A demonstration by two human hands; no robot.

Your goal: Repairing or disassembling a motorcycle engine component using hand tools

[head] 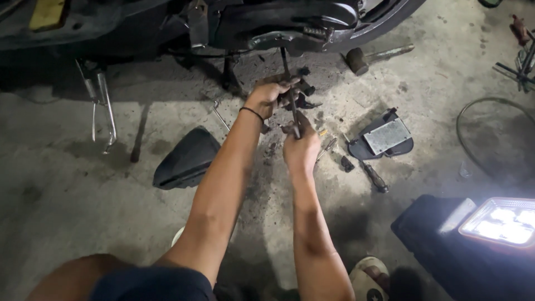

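Note:
A long thin metal rod [288, 78] runs down from the underside of a dark motor scooter [278, 22] toward me. My right hand [301, 146] grips the rod's lower end. My left hand [271, 95], with a black band on the wrist, is closed around a dark greasy metal part [304, 92] beside the rod, a little higher up. Both arms reach forward over the stained concrete floor [67, 184].
A hammer [370, 57] lies at the back right. A black plastic cover [186, 159] sits to the left, a black part with a grey plate [384, 136] and a screwdriver [374, 177] to the right. A bright work lamp [504, 222] glows at the lower right. A side stand [103, 106] hangs at left.

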